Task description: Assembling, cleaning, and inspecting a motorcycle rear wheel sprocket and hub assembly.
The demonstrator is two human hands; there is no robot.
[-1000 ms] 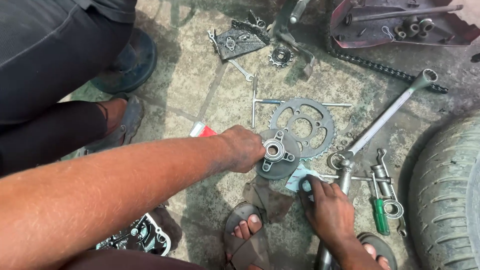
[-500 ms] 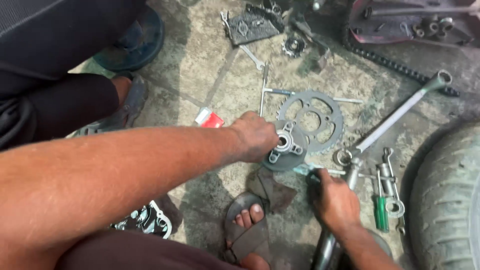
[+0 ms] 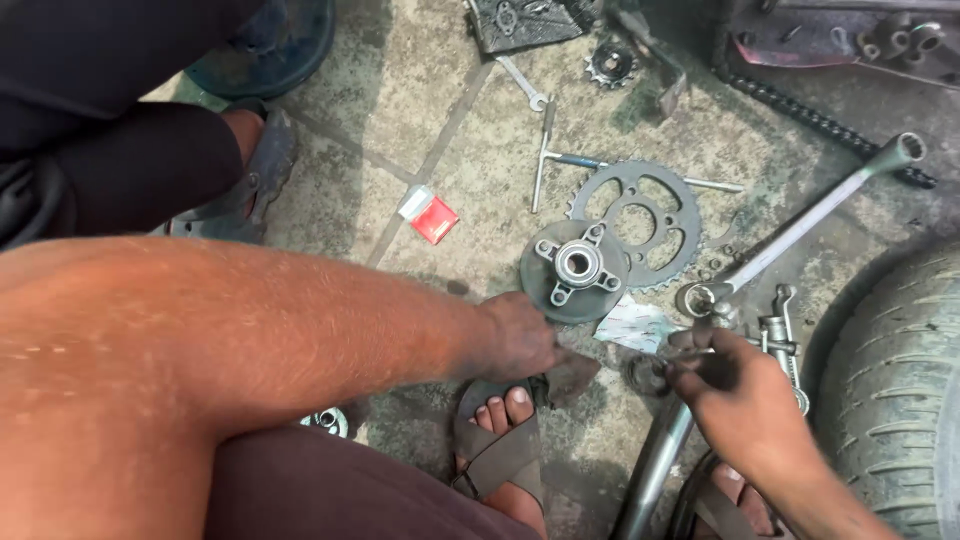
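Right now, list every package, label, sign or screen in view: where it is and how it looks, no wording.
Small box: on the concrete floor, left of the round hub, rectangular, red with a white end.
Crumpled wrapper: between both hands, below the hub, whitish, flattened.
No signs or screens.

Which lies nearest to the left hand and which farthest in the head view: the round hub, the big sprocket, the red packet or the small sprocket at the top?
From the left hand:
1. Round hub, just up and to its right.
2. Red packet, up and to its left.
3. Big sprocket, behind the hub, farther right.
4. Small sprocket, far up near the top edge.
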